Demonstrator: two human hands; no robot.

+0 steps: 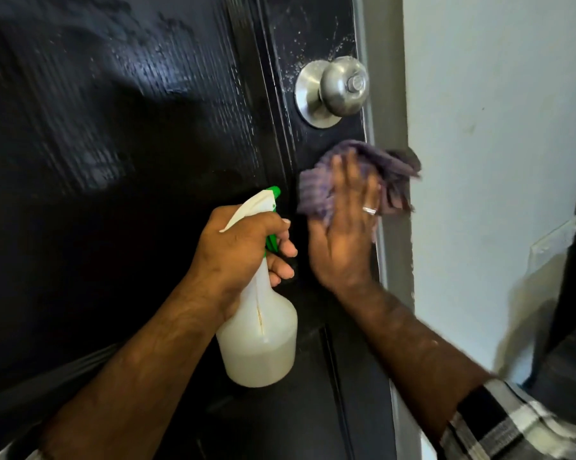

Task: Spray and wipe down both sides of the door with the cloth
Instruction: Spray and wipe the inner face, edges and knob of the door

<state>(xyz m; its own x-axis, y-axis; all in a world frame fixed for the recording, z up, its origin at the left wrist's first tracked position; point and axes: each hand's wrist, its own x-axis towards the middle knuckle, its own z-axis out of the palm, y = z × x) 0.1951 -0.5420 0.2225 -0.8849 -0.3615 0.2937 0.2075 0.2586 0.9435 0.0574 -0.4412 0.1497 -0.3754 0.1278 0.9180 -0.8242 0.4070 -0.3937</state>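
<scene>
— Door first: what did it look like?

— Door was a tall black wood-grain panelled door (114, 161), filling the left and middle of the view, with wet streaks and droplets shining on its upper part. To its right stood a pale painted wall (495, 127) with a grey door frame edge (384, 134) between them.

— And the bottle?

— The translucent white plastic spray bottle with a green trigger and nozzle (263, 333) hung in front of the door's lower half, partly filled with cloudy liquid. The left hand (240, 250) gripped its neck, fingers curled round it below the trigger, with the nozzle pointing up and toward the door.

— Where was the cloth?

— The crumpled purple-grey ribbed cloth (379, 167) lay against the door's right edge, just below the round brushed-metal doorknob (336, 91), with part of it overlapping the frame. The right hand (343, 227) pressed it flat to the door, fingers straight and spread on top of the cloth; the hand was blurred.

— Anything smaller?

— A black-and-white checked sleeve (499, 423) covered the right forearm at the bottom right corner. A thin silver ring (369, 210) sat on one finger of the right hand.
</scene>
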